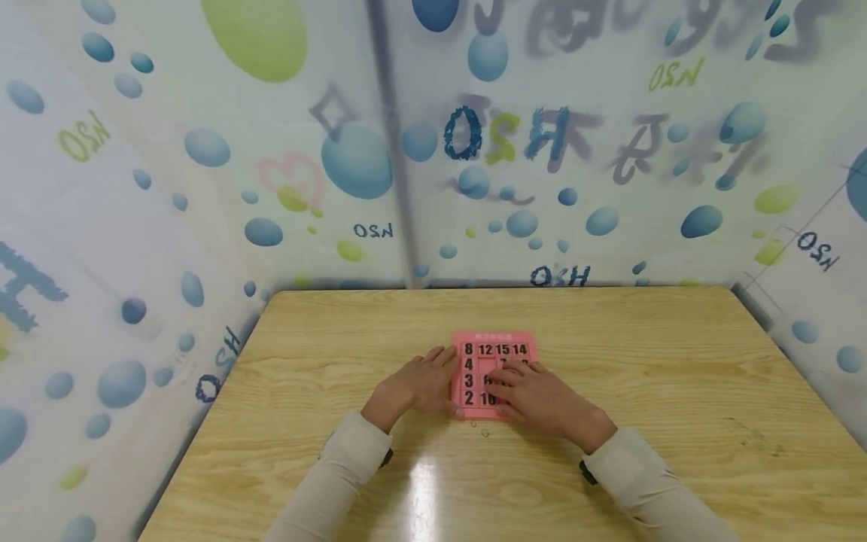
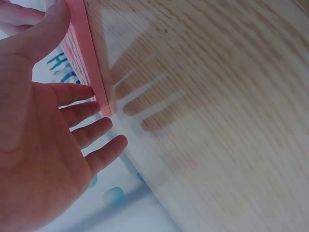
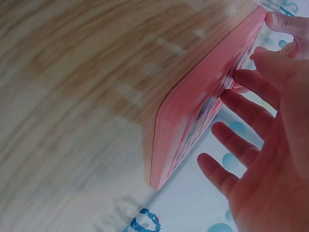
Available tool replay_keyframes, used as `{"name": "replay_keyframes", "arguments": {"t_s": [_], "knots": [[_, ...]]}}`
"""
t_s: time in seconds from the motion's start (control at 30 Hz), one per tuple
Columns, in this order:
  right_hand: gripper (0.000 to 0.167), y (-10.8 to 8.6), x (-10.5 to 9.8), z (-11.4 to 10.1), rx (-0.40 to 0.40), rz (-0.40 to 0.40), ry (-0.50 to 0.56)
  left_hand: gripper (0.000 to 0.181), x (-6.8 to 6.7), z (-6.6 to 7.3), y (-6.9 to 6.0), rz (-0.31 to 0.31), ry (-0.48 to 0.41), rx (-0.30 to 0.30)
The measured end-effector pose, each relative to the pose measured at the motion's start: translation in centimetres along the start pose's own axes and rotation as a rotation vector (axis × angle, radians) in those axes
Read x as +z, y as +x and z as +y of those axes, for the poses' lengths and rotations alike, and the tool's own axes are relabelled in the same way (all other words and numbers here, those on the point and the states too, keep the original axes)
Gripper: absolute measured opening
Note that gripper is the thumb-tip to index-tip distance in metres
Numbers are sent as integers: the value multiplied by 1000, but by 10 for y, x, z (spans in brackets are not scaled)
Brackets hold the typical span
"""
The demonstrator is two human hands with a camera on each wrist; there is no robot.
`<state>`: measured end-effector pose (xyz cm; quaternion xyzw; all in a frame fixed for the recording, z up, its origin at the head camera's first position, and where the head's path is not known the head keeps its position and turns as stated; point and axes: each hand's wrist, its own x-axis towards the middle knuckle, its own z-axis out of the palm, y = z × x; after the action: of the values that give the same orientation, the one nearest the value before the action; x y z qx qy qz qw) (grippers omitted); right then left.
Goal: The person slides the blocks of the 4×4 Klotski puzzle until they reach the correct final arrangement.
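Observation:
A pink sliding number puzzle [image 1: 494, 337] lies flat on the wooden table, its tiles bearing black numerals. The top row reads 8, 12, 15, 14; the left column runs 8, 4, 3, 2. A gap without a tile shows right of the 4. Along the puzzle's left side rests my left hand [image 1: 423, 384], fingers extended, with the thumb at the near left corner. My right hand [image 1: 542, 399] reaches over the lower right part, covering several tiles. Its fingers are loosely extended with the fingertips at the tile face; exact contact is hard to tell.
The light wooden table [image 1: 643, 361] stretches around the puzzle on all sides. Behind and beside it stands a white sheet wall [image 1: 596, 150] printed with blue and green drops and lettering. Light glares off the table's near part.

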<state>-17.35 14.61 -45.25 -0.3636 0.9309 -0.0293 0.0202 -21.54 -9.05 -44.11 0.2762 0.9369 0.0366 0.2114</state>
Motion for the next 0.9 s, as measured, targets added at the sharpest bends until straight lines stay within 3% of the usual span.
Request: {"name": "replay_keyframes", "arguments": {"t_s": [0.9], "knots": [[45, 5, 1, 3, 38, -19, -20, 103, -1, 1, -1, 5, 20, 10]]}}
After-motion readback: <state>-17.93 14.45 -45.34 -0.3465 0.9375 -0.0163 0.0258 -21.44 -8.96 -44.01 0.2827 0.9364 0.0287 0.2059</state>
